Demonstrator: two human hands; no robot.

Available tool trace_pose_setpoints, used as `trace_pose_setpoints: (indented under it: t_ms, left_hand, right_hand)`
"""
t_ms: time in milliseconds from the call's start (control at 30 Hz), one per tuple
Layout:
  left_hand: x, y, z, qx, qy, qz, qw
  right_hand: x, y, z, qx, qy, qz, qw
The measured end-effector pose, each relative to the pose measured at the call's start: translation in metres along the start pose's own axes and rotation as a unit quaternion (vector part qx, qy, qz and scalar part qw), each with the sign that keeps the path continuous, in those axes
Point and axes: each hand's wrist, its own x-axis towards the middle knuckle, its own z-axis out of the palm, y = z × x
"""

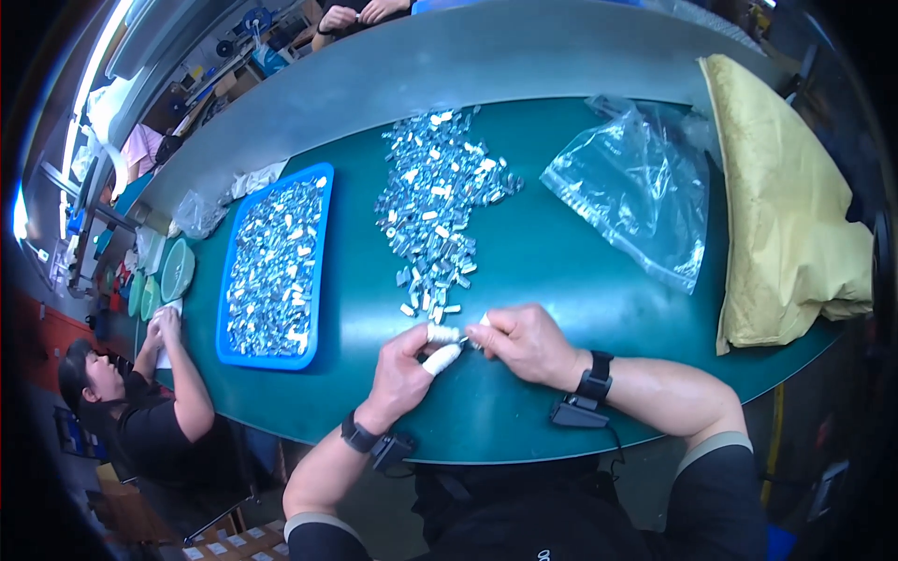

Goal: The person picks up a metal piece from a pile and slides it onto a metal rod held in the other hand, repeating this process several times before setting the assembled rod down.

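A clear bag (645, 192) lies beside a yellow sack (781, 210).

I see a plain deep-green surface (360, 262), paler where it shines, and small pieces (428, 215) on it in silvery grey, some flashing white. My finger covers (441, 359) are white, my wrist straps (595, 376) black, my sleeves (716, 500) dark with pale edges. The tray (267, 361) is solid bright blue, the large sack (776, 215) plain pale yellow, the plastic bag (645, 196) clear with whitish glints, and one bowl (178, 269) light green

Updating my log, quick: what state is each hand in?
Left hand: closed, apparently pinching a small metallic piece.
Right hand: closed; anything held is hidden.
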Motion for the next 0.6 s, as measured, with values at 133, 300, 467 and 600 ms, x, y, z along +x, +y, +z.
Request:
trace_pose_setpoints:
  t_ms: [133,300,467,600]
  left_hand:
    - [0.000,0.005,0.000,0.030,0.008,0.012,0.999]
    - [0.000,0.006,-0.002,0.057,0.016,0.028,0.998]
    - [0.009,0.018,0.000,0.096,0.009,0.030,0.995]
    - [0.006,0.015,0.001,0.098,0.007,0.052,0.994]
  right_hand:
    - [-0.001,0.002,0.003,-0.020,-0.003,-0.008,1.000]
    - [0.001,0.006,0.009,-0.030,0.017,-0.024,0.999]
    - [0.001,0.006,0.009,-0.085,0.028,-0.035,0.995]
    - [0.002,0.004,0.009,-0.080,0.039,-0.076,0.993]
